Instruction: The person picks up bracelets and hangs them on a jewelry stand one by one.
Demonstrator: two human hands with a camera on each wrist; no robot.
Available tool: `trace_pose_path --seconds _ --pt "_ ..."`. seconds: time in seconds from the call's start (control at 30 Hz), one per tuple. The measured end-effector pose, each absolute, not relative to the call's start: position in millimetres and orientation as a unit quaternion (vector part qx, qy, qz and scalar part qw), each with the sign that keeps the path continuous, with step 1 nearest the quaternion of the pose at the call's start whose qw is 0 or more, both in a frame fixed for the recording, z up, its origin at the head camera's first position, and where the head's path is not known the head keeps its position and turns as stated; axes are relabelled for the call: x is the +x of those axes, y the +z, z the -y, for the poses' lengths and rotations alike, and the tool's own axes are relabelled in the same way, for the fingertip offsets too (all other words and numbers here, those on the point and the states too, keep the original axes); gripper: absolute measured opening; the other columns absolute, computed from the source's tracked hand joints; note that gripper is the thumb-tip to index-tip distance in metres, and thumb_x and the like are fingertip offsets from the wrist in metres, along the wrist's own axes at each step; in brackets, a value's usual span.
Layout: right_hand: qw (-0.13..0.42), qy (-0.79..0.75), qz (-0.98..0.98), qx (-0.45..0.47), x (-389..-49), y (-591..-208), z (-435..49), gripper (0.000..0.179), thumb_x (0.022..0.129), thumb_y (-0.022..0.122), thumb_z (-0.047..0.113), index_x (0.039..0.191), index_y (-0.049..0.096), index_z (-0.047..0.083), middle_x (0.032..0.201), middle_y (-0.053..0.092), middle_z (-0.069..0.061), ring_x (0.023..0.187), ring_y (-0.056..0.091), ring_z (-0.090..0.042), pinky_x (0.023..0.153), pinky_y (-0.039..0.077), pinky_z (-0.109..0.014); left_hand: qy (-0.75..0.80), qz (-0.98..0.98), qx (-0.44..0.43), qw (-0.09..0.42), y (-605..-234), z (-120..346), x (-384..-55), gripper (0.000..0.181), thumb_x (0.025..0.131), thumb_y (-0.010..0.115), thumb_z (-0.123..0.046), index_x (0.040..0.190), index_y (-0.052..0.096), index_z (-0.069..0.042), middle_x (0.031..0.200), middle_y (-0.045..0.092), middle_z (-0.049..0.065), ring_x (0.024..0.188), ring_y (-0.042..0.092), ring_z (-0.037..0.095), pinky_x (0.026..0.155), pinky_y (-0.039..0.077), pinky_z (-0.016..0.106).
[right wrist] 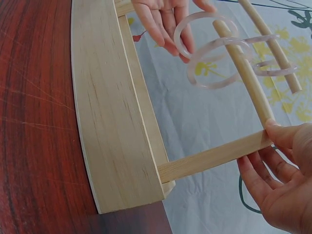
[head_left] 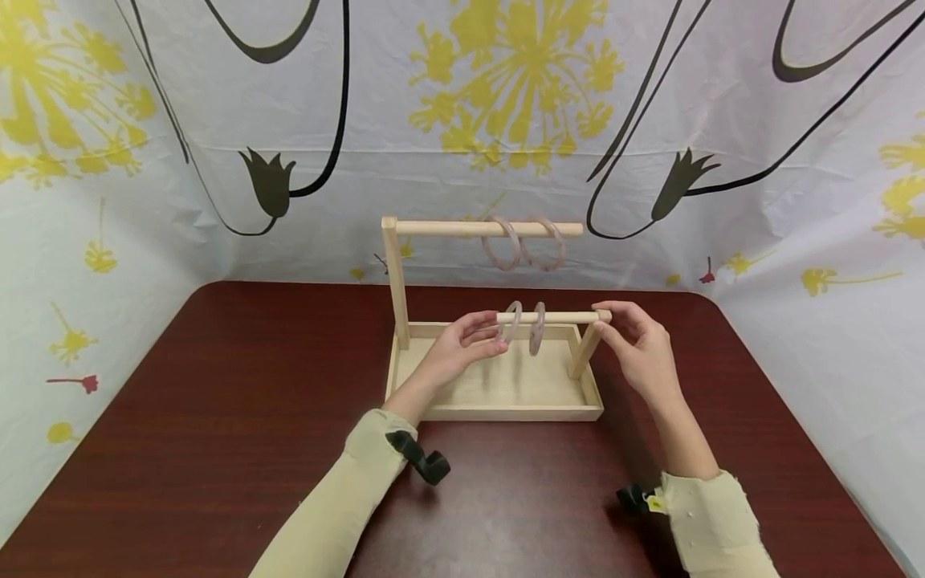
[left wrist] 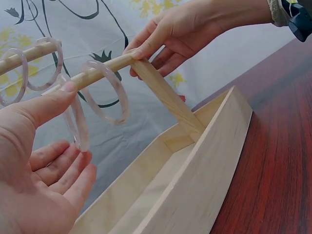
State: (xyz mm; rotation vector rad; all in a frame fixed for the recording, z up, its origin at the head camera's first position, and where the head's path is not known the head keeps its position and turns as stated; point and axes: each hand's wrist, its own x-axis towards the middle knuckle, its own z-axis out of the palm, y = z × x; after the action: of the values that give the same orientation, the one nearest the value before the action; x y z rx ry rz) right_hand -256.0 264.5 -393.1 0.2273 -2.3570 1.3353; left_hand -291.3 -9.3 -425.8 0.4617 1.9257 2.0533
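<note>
A light wooden bracelet stand has a tray base and two bars on posts at opposite ends. Two pale pinkish bangles hang on the lower bar: an end bangle by its free tip and an inner bangle nearer the post. My left hand is at that tip, its thumb and loosely extended fingers around the end bangle; the fingertips appear to touch its lower edge. With thumb and fingers, my right hand grips the corner where the lower bar meets its post.
Another pair of bangles, a left one and a right one, hangs on the higher rear bar. The stand rests on a dark red-brown table. Behind and beside it hangs a patterned white cloth.
</note>
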Motion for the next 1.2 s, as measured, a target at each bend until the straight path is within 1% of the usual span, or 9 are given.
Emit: trace_pose_path --seconds 0.1,0.2,0.4,0.53,0.77,0.8,0.9,1.13,1.2 --pt "0.211 0.479 0.848 0.081 -256 -392 -264 0.028 0.093 0.069 0.008 0.121 0.067 0.004 0.105 0.068 0.012 0.099 0.059 0.013 0.086 0.045 -0.004 0.707 -0.673 0.163 0.146 -424 9 -291 0.06 0.092 0.066 -0.002 0.147 0.042 -0.001 0.152 0.045 0.02 0.139 0.048 0.034 0.11 0.047 0.038" --pt "0.212 0.475 0.85 0.081 -255 -392 -264 0.029 0.093 0.069 0.008 0.122 0.067 0.004 0.107 0.068 0.009 0.1 0.058 0.014 0.086 0.044 -0.004 0.703 -0.676 0.165 0.15 -422 8 -290 0.063 0.092 0.067 -0.003 0.149 0.041 -0.001 0.152 0.045 0.02 0.139 0.048 0.034 0.111 0.046 0.039" --pt "0.211 0.473 0.852 0.079 -254 -392 -264 0.029 0.093 0.069 0.009 0.122 0.067 0.005 0.104 0.065 0.021 0.1 0.058 0.015 0.087 0.044 -0.004 0.699 -0.676 0.166 0.163 -421 8 -289 0.066 0.092 0.067 -0.004 0.151 0.037 -0.001 0.154 0.042 0.019 0.14 0.047 0.033 0.112 0.045 0.04" --pt "0.209 0.47 0.854 0.076 -253 -391 -263 0.029 0.094 0.069 0.01 0.122 0.067 0.006 0.102 0.064 0.026 0.099 0.058 0.015 0.086 0.044 -0.003 0.694 -0.68 0.166 0.169 -421 8 -289 0.067 0.092 0.067 -0.004 0.151 0.036 -0.001 0.152 0.045 0.019 0.14 0.048 0.031 0.113 0.044 0.041" --pt "0.21 0.472 0.853 0.079 -251 -391 -263 0.028 0.094 0.069 0.013 0.121 0.068 0.005 0.103 0.067 0.016 0.096 0.058 0.014 0.085 0.044 -0.003 0.69 -0.687 0.17 0.155 -422 10 -288 0.066 0.091 0.067 -0.003 0.15 0.037 0.0 0.15 0.046 0.02 0.139 0.048 0.034 0.11 0.047 0.04" --pt "0.211 0.472 0.852 0.079 -251 -392 -263 0.027 0.094 0.069 0.013 0.12 0.068 0.005 0.102 0.066 0.018 0.096 0.058 0.015 0.085 0.044 -0.003 0.69 -0.687 0.17 0.152 -421 10 -288 0.066 0.091 0.067 -0.003 0.15 0.038 0.0 0.15 0.047 0.02 0.139 0.048 0.034 0.11 0.047 0.041" --pt "0.212 0.473 0.851 0.08 -251 -392 -264 0.027 0.094 0.069 0.013 0.12 0.068 0.004 0.102 0.067 0.016 0.096 0.058 0.015 0.085 0.044 -0.003 0.685 -0.692 0.175 0.143 -419 14 -287 0.064 0.091 0.068 -0.003 0.149 0.04 0.0 0.15 0.047 0.02 0.14 0.047 0.033 0.113 0.044 0.043" --pt "0.211 0.47 0.854 0.078 -252 -391 -265 0.027 0.095 0.068 0.014 0.119 0.067 0.003 0.102 0.064 0.022 0.098 0.058 0.015 0.087 0.043 -0.003 0.674 -0.707 0.183 0.114 -416 26 -283 0.063 0.09 0.069 -0.004 0.147 0.043 -0.003 0.15 0.048 0.018 0.141 0.045 0.032 0.117 0.038 0.044" --pt "0.211 0.468 0.855 0.076 -252 -392 -265 0.027 0.095 0.069 0.014 0.119 0.067 0.003 0.102 0.065 0.02 0.098 0.057 0.016 0.087 0.043 -0.003 0.671 -0.707 0.189 0.115 -415 28 -282 0.063 0.091 0.068 -0.004 0.148 0.042 -0.004 0.152 0.046 0.018 0.142 0.044 0.032 0.117 0.038 0.045"
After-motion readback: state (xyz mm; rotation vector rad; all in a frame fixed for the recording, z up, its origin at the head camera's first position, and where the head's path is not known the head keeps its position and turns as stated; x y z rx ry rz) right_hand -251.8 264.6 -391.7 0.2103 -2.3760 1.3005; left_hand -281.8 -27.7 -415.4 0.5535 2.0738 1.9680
